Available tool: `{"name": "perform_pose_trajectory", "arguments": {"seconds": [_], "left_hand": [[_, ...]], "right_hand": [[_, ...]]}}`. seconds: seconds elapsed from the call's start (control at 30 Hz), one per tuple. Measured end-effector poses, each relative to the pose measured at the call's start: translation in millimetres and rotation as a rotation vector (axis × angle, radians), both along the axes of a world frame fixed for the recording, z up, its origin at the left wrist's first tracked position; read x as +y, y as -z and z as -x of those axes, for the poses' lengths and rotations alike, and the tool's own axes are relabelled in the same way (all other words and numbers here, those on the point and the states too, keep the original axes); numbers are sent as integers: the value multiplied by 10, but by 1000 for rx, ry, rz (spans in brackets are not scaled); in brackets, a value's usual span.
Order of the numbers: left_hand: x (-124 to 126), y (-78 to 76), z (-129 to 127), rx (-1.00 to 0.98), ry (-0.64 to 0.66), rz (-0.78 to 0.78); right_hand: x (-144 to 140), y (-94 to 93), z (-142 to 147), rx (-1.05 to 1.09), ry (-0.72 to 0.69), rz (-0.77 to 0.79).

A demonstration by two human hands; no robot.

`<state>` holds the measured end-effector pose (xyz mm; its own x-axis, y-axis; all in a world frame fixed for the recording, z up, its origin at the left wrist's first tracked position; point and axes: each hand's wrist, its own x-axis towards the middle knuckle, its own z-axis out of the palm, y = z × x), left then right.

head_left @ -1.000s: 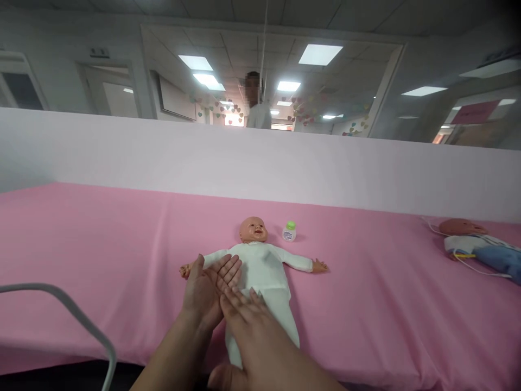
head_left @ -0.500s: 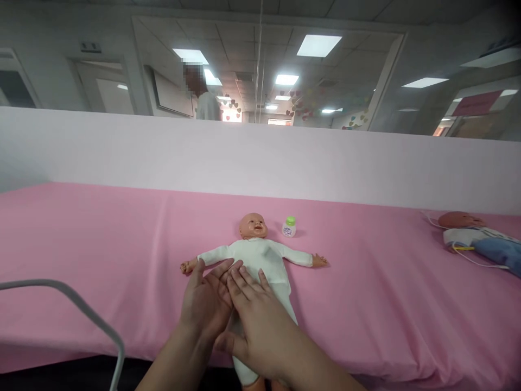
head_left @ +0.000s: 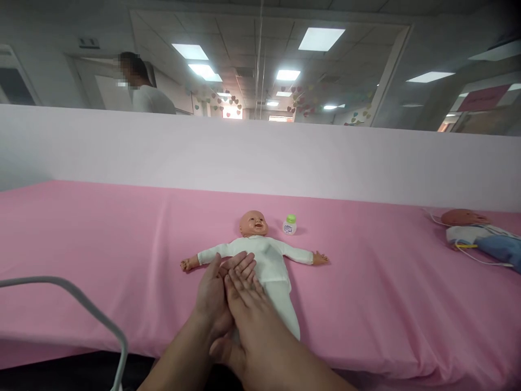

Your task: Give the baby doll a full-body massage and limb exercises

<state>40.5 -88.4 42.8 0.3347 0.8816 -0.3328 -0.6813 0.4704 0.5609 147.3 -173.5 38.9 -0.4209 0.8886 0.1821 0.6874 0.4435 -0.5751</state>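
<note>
At the near edge, at about 6 o'clock, both forearms rise into view. The right hand (head_left: 248, 309) lies flat and open, palm down, fingers together, over the lower body of the baby doll (head_left: 264, 260); it grips nothing. The left hand (head_left: 217, 290) lies just beside it at its 9 o'clock, also open and flat, its fingertips reaching the doll's chest, and the right hand partly overlaps it. Neither hand closes on anything.

At 8 o'clock, low in the corner, a grey curved bar (head_left: 81, 307) arcs across the near edge of the desk (head_left: 101, 244), which is covered in a pink sheet.

The baby doll lies on its back near the middle of the desk, head toward 12 o'clock, arms spread to 9 and 3 o'clock, dressed in a white suit. Its legs run down toward the hands, partly hidden under them.

Just beyond the doll's head, at its 2 o'clock, a small white bottle (head_left: 289, 225) with a green cap stands upright, near but apart from the head.

Far off at 3 o'clock, well apart, a second doll (head_left: 476, 231) lies on the sheet with a thin cord about it.

Behind the desk stands a pale partition (head_left: 260, 157). Above it at 11 o'clock, a person (head_left: 148, 98) in a light top shows from the shoulders up.
</note>
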Motion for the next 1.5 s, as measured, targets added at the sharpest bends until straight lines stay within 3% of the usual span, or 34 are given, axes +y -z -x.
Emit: {"name": "perform_pose_trajectory", "arguments": {"seconds": [0.1,0.2,0.3,0.43,0.63,0.8,1.0,1.17,1.37,1.43,1.5], "left_hand": [[39,59,25,118,3,-150],[129,139,154,386,20,-464],[172,190,299,632,161,-766],[136,217,369,697,326,-982],[128,269,321,514,385,-776],[147,317,339,600,388,-866],[138,350,346,670,353,-923],[141,393,361,731,343,-922],[62,236,338,419,358,-576],[34,131,289,390,389,-601],[50,55,221,428,447,-730]], "right_hand": [[100,-73,-186,-34,83,51],[166,-38,-511,-46,105,73],[163,55,-833,-11,76,94],[113,121,-1044,40,-48,81],[360,74,-1025,-43,-148,68],[795,65,-1055,-167,-138,103],[1188,147,-1200,-244,32,108],[1157,179,-1394,-148,237,167],[1049,178,-1500,-83,225,194],[1064,190,-1498,-91,214,179],[1079,206,-1492,-104,208,173]]}}
